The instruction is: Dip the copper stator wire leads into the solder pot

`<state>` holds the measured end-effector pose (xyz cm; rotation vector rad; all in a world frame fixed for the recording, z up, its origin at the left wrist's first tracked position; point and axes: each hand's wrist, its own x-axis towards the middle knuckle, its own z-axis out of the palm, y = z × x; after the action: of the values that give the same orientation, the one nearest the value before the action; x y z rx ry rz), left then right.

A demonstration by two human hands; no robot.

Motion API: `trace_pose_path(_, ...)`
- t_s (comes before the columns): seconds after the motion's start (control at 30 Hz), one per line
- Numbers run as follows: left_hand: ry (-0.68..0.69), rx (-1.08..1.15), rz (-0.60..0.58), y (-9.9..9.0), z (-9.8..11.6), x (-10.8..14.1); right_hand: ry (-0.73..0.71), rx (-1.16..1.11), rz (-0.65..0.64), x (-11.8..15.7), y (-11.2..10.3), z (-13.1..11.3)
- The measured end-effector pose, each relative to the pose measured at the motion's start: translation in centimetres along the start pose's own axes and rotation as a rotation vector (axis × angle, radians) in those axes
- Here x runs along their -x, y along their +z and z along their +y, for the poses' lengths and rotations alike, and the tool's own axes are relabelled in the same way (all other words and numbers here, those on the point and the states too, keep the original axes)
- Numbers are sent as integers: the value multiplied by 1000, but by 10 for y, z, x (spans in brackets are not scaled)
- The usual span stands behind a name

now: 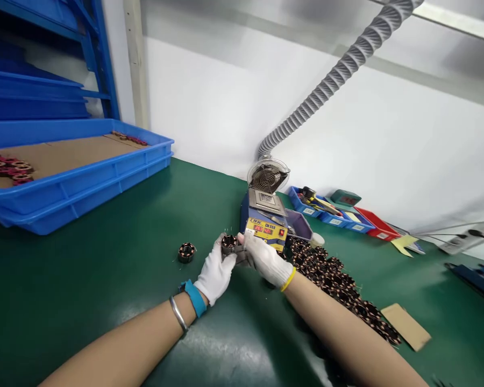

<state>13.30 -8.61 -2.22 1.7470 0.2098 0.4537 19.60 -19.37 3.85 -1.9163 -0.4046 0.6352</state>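
A small ring-shaped motor stator (229,243) with copper windings and thin upright wire ends is held between my hands, just above the green tabletop. My left hand (215,274), in a white glove with greyish fingertips, grips its left and near side. From the right, my right hand (266,262) closes on the same stator, its glove white with a yellow cuff and dark grey fingers; part of its grip is hidden. Another stator (186,252) lies alone on the table, left of my hands.
Behind my hands stands a blue-and-yellow soldering pot (266,231) with a lit display, under a grey exhaust hose (322,88). Many stators (334,279) spread to the right, near a cardboard piece (406,326). A blue tray (92,185) sits left; a red bin (377,224) stands at the back.
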Motion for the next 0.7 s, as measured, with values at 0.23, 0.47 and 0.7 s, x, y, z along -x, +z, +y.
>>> trace_pose_path(0.23,-19,-326,-193,6,13,3,64,155,189,-10,-44,-38)
trace_pose_path(0.47,147,-776,-415,7,17,9,-131,751,693,-69,-117,-83)
trace_pose_path(0.7,124,-783,-478,5,22,7,-23,884,726,-114,-140,-79)
